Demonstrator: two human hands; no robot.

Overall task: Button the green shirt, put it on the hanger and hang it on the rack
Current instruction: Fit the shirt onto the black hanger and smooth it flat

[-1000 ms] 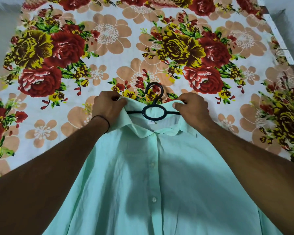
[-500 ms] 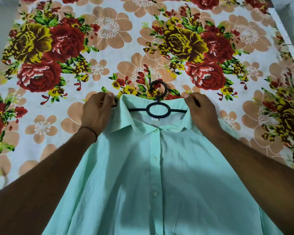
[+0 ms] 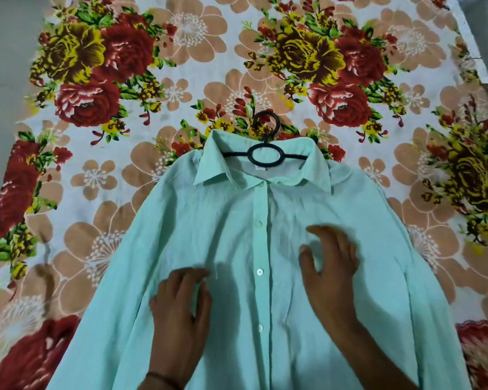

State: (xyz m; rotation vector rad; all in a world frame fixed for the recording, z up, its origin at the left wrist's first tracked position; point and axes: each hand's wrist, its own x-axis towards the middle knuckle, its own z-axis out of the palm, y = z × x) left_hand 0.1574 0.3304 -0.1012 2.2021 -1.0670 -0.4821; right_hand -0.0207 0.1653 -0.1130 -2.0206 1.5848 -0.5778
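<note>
At the bottom of the view, nearest the person, both hands lie over the front of the green shirt (image 3: 181, 220), one on each side of the button placket (image 3: 261, 249). The left hand (image 3: 181, 316) rests flat on the cloth to the left of the placket. Its fingers (image 3: 190, 277) are straight and close together, the thumb is set off to the side, and it grips nothing. A dark band (image 3: 159, 378) circles its wrist. The right hand (image 3: 331, 277) lies a little farther up, to the right of the placket, its fingers (image 3: 323, 231) spread apart and only loosely bent, with nothing held. Blur hides whether the fingertips press on the cloth.

Between the hands the placket is closed along all its visible length, with white buttons (image 3: 259, 272) in a line. The shirt lies face up and spread out on a floral sheet (image 3: 96, 178), its sleeves running toward the lower corners.

Farther up, the collar (image 3: 213, 167) is folded down and open at the neck, where a small label (image 3: 261, 168) shows. A black hanger (image 3: 250, 156) sits inside the neck. Its oval ring and thin arms cross the opening, and the arms run under the collar on both sides. Its hook (image 3: 277, 125) pokes out past the collar onto the sheet.

Beyond, the sheet's red and yellow roses fill the view, with a grey surface (image 3: 3, 52) past its left edge.
</note>
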